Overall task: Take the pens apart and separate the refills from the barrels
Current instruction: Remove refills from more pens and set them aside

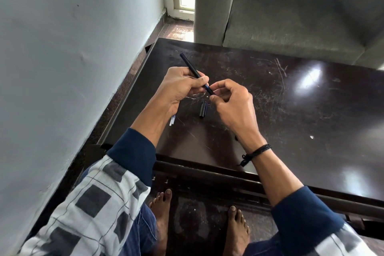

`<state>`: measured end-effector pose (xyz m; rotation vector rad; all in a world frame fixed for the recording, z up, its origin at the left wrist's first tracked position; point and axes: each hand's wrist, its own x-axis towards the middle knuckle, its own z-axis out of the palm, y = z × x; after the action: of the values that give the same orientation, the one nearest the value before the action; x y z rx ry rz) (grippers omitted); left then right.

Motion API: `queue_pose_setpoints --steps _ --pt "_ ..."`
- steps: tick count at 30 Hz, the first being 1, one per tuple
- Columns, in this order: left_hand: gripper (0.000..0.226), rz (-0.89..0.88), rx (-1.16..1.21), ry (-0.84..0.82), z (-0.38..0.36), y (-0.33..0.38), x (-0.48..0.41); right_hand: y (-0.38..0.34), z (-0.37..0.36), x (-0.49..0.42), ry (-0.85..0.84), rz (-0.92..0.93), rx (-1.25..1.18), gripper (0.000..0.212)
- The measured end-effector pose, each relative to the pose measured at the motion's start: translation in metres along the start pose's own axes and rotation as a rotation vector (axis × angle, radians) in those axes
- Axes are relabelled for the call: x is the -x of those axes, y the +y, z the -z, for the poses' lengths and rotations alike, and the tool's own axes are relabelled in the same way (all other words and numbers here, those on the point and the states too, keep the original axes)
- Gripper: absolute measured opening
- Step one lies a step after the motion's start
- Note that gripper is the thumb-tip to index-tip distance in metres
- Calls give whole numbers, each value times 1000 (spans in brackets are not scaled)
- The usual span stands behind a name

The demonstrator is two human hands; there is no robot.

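My left hand [180, 86] grips a black pen [192, 69] around its middle, the far end pointing up and away over the table. My right hand [230, 102] pinches the pen's near tip end between thumb and fingertips. A black pen cap [203, 109] lies on the dark table [291, 110] just below my hands. Thin clear refills [172, 120] lie on the table, partly hidden under my left wrist.
The dark glossy table is scratched and stands against a white wall [72, 48] on the left. A grey sofa [291, 10] sits beyond the table's far edge. My bare feet [164, 210] are on the floor under the near edge.
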<state>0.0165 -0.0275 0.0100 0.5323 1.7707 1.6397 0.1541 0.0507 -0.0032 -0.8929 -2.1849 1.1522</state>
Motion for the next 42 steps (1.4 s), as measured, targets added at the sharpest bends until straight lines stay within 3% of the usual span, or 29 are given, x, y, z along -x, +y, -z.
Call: queue_pose_setpoints --steps 16,21,28,32,40,42 --pt "18 -2 14 19 -1 -1 -1 3 -1 -1 12 -52 27 16" --pt "17 -5 11 14 -2 -2 -2 4 -1 -2 6 -99 25 5" --pt "16 -3 9 21 -1 -3 -3 1 0 0 -22 -80 35 16" --pt "14 -2 10 16 -3 -3 -2 2 0 -2 -8 -111 37 4" --pt "16 -1 24 16 -1 -2 -2 -2 0 1 2 -82 22 16" --pt "16 -2 21 13 -2 -2 -1 -1 0 1 7 -94 38 11"
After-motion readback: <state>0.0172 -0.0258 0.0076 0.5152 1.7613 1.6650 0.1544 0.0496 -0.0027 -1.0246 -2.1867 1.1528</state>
